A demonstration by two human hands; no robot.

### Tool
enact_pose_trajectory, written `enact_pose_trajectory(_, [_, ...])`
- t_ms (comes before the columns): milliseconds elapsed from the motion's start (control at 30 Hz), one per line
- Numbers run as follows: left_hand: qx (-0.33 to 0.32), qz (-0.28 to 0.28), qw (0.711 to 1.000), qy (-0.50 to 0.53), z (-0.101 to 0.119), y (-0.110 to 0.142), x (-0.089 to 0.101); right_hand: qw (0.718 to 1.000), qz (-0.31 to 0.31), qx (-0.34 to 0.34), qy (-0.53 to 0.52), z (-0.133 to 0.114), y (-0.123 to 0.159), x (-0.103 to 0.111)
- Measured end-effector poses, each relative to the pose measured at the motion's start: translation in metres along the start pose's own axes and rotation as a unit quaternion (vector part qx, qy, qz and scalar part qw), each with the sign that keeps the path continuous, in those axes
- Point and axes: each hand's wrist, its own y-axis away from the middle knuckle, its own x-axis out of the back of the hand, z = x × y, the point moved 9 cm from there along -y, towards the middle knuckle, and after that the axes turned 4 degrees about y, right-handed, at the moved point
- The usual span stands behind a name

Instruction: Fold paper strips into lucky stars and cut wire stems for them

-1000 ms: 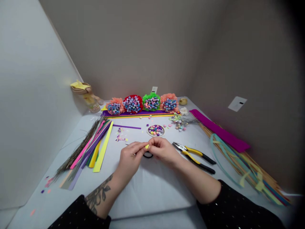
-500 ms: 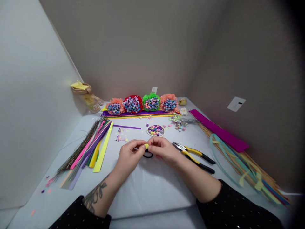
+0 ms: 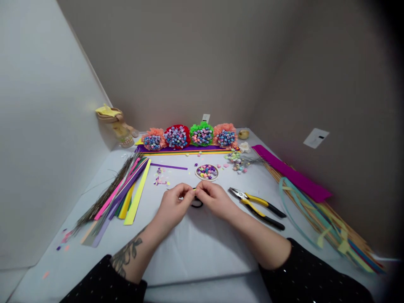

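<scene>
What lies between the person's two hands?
In the head view, a small yellow paper piece, held at the fingertips of the left hand and right hand, with a black loop just below.

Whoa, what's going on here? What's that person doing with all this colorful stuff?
A person is pinching a tiny bit of yellow paper between the left hand and the right hand. A black loop lies just below the hands. Yellow-handled pliers rest off to the right, and long paper strips lie to the left. Ahead sits a round dish of little paper stars, and four puffy bunches of paper stars line the back.
</scene>
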Motion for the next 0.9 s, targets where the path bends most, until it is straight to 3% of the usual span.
enact_pose_trajectory(233, [0.053, 0.003, 0.996, 0.073, -0.01, -0.002, 0.002, 0.992, -0.039, -0.021, -0.117, 0.001, 0.001, -0.006])
enact_pose_trajectory(433, [0.067, -0.001, 0.992, 0.105, -0.013, -0.001, -0.001, 0.992, -0.022, -0.043, -0.12, 0.006, 0.0, -0.004])
enact_pose_trajectory(600, [-0.049, 0.038, 0.998, 0.014, 0.009, 0.002, 0.007, 0.988, -0.012, -0.048, -0.146, 0.005, -0.001, -0.002])
enact_pose_trajectory(733, [-0.15, 0.061, 0.985, -0.057, 0.024, 0.007, 0.009, 0.983, -0.03, -0.067, -0.167, 0.008, 0.001, -0.007])
enact_pose_trajectory(900, [-0.158, 0.06, 0.985, -0.045, 0.023, 0.008, 0.01, 0.983, -0.026, -0.088, -0.161, 0.012, 0.002, -0.008])
